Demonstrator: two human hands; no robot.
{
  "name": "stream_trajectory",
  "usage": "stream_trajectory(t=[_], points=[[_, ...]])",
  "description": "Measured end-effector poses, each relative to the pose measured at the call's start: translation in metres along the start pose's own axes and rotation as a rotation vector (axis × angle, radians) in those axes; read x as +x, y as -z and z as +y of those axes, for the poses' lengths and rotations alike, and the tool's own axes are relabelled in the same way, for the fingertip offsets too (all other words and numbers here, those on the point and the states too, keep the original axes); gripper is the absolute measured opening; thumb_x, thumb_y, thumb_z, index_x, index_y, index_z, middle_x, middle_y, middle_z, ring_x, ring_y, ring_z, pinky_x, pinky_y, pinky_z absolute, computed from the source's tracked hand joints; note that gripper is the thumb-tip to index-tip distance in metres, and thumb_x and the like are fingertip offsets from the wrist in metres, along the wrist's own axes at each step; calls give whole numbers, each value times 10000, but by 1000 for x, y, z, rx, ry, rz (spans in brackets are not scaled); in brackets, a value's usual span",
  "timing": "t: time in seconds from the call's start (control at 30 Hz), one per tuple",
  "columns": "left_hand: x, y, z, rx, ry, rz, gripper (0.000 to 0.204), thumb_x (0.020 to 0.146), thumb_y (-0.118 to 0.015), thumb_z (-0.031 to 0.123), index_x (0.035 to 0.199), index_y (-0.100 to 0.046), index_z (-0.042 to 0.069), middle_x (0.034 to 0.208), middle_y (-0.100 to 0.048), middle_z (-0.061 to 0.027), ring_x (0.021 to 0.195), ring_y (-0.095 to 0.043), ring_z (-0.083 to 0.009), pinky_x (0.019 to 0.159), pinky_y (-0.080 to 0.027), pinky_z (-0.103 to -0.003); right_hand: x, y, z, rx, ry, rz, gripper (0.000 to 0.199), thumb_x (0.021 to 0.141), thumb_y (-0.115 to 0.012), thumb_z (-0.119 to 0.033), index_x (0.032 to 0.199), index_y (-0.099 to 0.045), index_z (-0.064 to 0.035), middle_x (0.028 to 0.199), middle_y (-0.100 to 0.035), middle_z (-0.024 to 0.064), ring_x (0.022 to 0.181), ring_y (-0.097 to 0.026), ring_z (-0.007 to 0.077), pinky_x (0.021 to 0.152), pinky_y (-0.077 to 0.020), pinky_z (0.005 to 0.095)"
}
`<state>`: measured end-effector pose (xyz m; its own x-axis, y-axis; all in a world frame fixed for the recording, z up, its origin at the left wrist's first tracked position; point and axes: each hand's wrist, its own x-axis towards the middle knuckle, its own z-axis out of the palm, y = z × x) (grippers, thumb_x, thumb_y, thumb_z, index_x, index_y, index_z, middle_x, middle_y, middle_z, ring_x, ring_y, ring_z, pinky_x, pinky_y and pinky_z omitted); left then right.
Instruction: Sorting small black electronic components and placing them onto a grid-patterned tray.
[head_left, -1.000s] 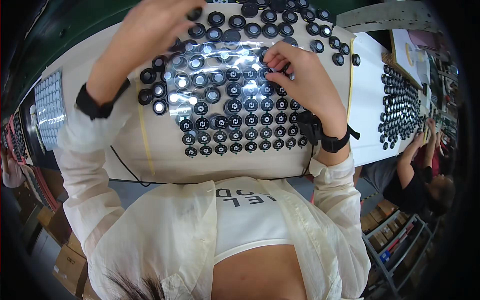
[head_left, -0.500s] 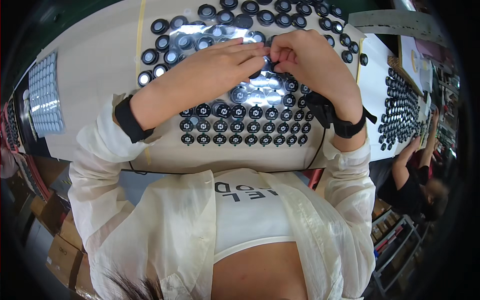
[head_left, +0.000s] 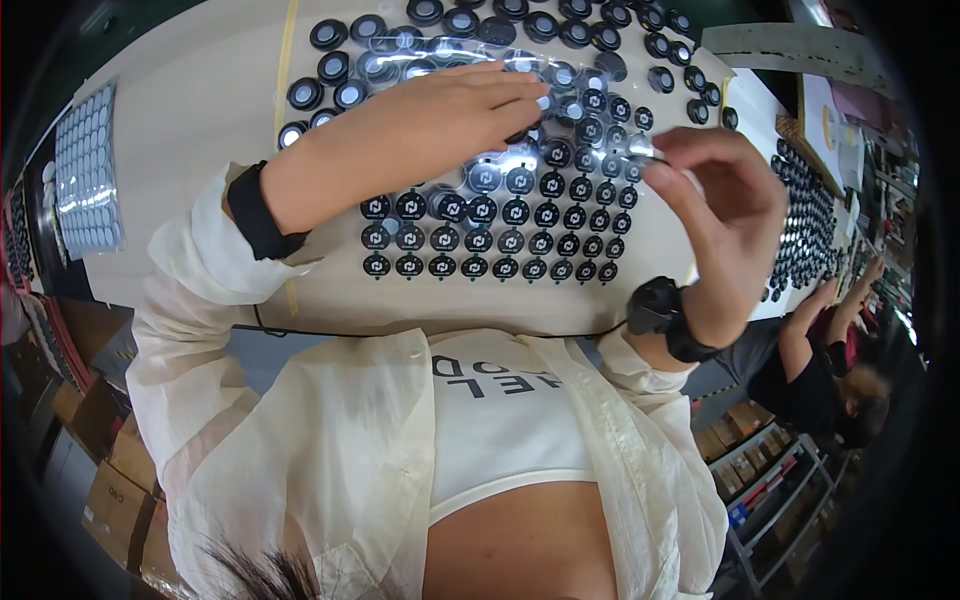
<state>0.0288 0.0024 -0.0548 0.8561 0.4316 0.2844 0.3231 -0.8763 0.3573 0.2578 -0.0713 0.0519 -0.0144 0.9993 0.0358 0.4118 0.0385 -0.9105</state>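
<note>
My left hand (head_left: 465, 110) lies flat, fingers stretched out together, on a clear plastic sheet (head_left: 450, 48). A dark round piece shows partly under its fingertips. My right hand (head_left: 730, 205) is raised at the sheet's right side, thumb and forefinger pinching a small round sticker (head_left: 643, 150), shiny and clear-looking with a dark edge. Rows of black round labels (head_left: 510, 240) with white emblems spread below and right of my left hand. Beyond the sheet stand several black round caps (head_left: 540, 25) with pale grey centres.
A sheet of pale round discs (head_left: 90, 175) lies at the far left. Yellow tape (head_left: 285, 60) runs down the table. More black round parts (head_left: 800, 215) cover the table at right, near another person's arms (head_left: 812, 310). A grey metal bar (head_left: 790, 45) stands at the back right.
My right hand has moved right and toward me, away from my left hand, with the small round sticker in its fingers. My left hand stays on the sheet, nearly unmoved.
</note>
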Motion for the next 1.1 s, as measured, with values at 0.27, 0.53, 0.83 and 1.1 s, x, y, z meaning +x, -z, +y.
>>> stream_trajectory(t=[0.27, 0.53, 0.83, 1.1], points=[[-8, 47, 9, -924, 368, 28, 469, 888, -648, 11, 1344, -539, 23, 1296, -567, -102, 1100, -587, -187, 969, -465, -307, -5, -32, 40, 709, -228, -42, 162, 882, -703, -24, 994, -588, -7, 948, -652, 46, 896, -601, 99, 802, -466, 226], [-17, 38, 29, -1264, 435, 271, 441, 890, -620, -81, 1316, -507, -56, 1281, -593, -154, 1117, -624, -194, 951, -524, -303, 4, -52, 30, 766, -166, -100, 115, 848, -727, 13, 938, -655, 17, 909, -704, 90, 864, -673, 127, 801, -533, 242], [-14, 53, 30, -1111, 489, 182, 409, 897, -614, -77, 1301, -547, -77, 1307, -596, -200, 1099, -654, -232, 918, -557, -302, 6, -49, 35, 776, -196, -129, 113, 835, -735, 23, 930, -676, 36, 925, -726, 130, 880, -708, 172, 786, -570, 250], [-16, 54, 29, -1015, 477, 134, 393, 896, -614, -62, 1287, -575, -69, 1281, -624, -182, 1070, -667, -211, 902, -561, -285, 9, -50, 38, 705, -237, -144, 121, 829, -742, 15, 934, -695, 50, 895, -733, 146, 835, -716, 161, 755, -574, 233]])
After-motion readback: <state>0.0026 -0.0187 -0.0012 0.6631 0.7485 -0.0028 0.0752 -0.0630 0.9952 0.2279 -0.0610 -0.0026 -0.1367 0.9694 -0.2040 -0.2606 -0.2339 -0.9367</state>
